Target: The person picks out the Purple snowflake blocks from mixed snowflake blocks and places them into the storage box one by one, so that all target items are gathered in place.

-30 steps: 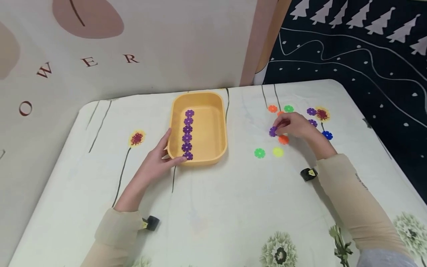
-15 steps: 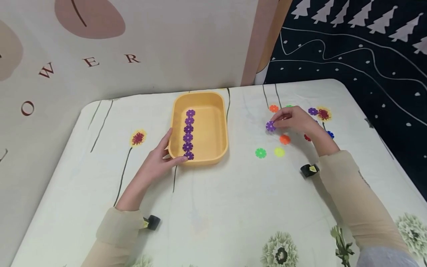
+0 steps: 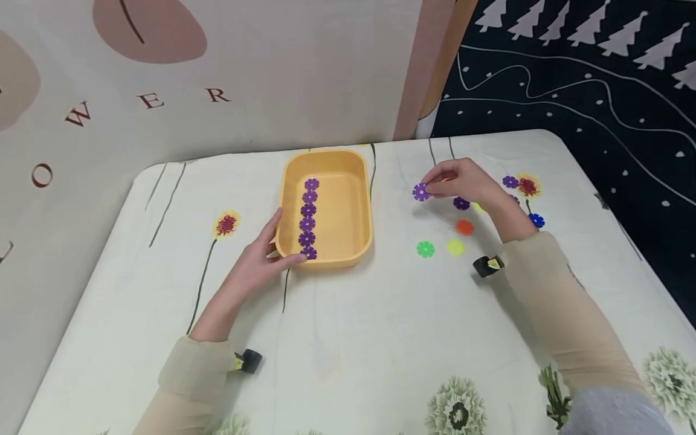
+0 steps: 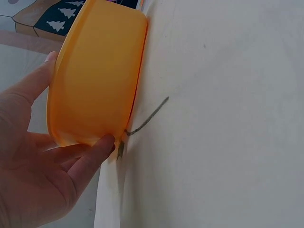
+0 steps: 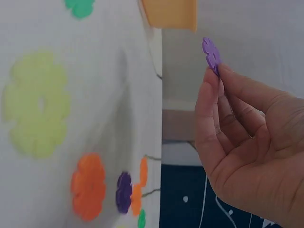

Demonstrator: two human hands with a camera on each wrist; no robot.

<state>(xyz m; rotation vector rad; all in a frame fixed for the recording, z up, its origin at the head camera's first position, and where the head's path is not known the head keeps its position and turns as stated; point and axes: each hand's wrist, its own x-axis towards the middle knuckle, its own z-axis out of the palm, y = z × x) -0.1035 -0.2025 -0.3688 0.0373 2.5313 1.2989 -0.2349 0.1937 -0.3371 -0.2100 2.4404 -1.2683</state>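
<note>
A purple flower-shaped disc [image 3: 421,192] sits at the fingertips of my right hand [image 3: 462,181], pinched by thumb and fingers above the tablecloth [image 3: 370,332], right of the yellow tray [image 3: 344,211]. My right forearm [image 3: 571,314] slants forward and leftward. My left hand [image 3: 260,258] grips the tray's near left corner; inside runs a row of purple discs [image 3: 307,223].

The purple flower disc [image 3: 421,192] has been raised by the right hand [image 3: 465,180] and shifted toward the yellow tray [image 3: 344,217]; a darker purple disc [image 3: 461,203] has been uncovered.
</note>
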